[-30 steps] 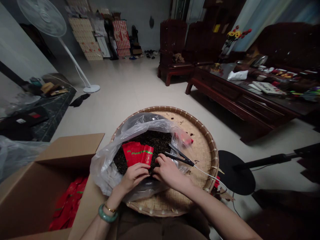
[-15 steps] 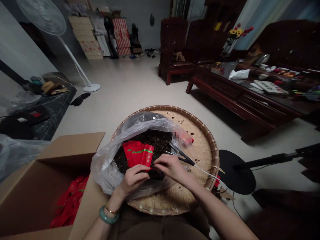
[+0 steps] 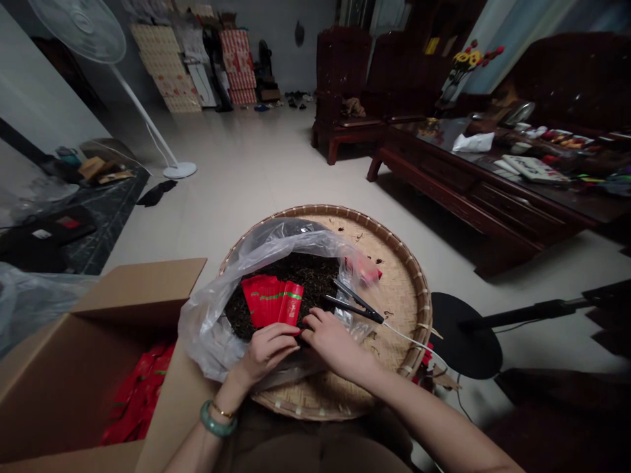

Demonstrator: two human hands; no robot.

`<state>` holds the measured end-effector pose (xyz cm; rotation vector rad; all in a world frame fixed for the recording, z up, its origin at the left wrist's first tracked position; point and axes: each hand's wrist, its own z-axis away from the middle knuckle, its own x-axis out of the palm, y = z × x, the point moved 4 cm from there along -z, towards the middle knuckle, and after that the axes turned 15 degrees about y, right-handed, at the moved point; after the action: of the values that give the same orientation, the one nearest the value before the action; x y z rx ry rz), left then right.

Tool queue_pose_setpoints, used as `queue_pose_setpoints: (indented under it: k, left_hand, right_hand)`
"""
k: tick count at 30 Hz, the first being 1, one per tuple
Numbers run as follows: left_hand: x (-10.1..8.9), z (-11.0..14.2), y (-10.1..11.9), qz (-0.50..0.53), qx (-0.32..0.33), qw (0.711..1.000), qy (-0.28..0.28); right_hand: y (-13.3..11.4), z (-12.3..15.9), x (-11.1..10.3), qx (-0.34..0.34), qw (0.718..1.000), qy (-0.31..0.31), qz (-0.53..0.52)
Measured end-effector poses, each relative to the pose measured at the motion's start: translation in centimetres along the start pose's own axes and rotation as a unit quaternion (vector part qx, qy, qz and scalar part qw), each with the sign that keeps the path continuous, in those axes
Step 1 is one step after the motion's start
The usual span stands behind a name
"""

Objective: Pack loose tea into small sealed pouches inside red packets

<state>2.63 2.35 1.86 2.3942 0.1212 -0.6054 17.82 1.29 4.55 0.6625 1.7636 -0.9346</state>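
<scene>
My left hand (image 3: 269, 348) is closed in a pinch on a small red packet (image 3: 292, 330), mostly hidden by the fingers. Against its fingertips, my right hand (image 3: 331, 338) has its fingers curled together; what they hold is hidden. Just beyond, a fan of flat red packets (image 3: 269, 301) with green stripes lies on dark, dry tea leaves (image 3: 309, 268). The leaves fill an open clear plastic bag (image 3: 204, 332) on a round woven bamboo tray (image 3: 401, 289). To the right of the packets rests a black hand-held sealing clamp (image 3: 362, 309) with a white cord.
A cardboard box (image 3: 140, 282) at left holds several red packets (image 3: 140, 394). Right of the tray stands a black round base (image 3: 466, 335) with a pole. A white fan (image 3: 180, 170) stands on the floor, and a dark wooden table (image 3: 458, 177) is at right.
My right hand has come down and left, bringing its fingertips against those of my left hand. My left hand keeps its pinch in nearly the same place.
</scene>
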Motion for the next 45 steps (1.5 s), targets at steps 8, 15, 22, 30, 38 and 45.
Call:
queue_pose_setpoints:
  k: [8,15,22,30,38,45]
  left_hand:
    - [3.1,0.4,-2.7,0.095,-0.386,0.917,-0.035]
    - [4.8,0.0,-1.1,0.247,-0.523,0.809,-0.102]
    - [4.4,-0.3,-2.0,0.088,-0.42,0.901,-0.062]
    - [3.8,0.3,-2.7,0.087,-0.366,0.926,0.019]
    - [3.8,0.5,-2.7,0.112,-0.343,0.93,0.064]
    - [4.2,0.7,-2.5,0.094,-0.366,0.923,0.067]
  right_hand:
    - [3.2,-1.0,-1.5,0.117,0.96,0.061,-0.247]
    - [4.7,-0.8,-1.0,0.182,0.918,0.012,-0.351]
    - [2.8,-0.6,-2.4,0.136,0.956,0.001,-0.261]
    - [2.3,-0.7,-5.8,0.114,0.951,0.067,-0.28]
    - [1.0,-0.9,-7.1,0.108,0.943,0.106,-0.296]
    - [0.3,-0.8,-6.6,0.017,0.965,0.101,-0.24]
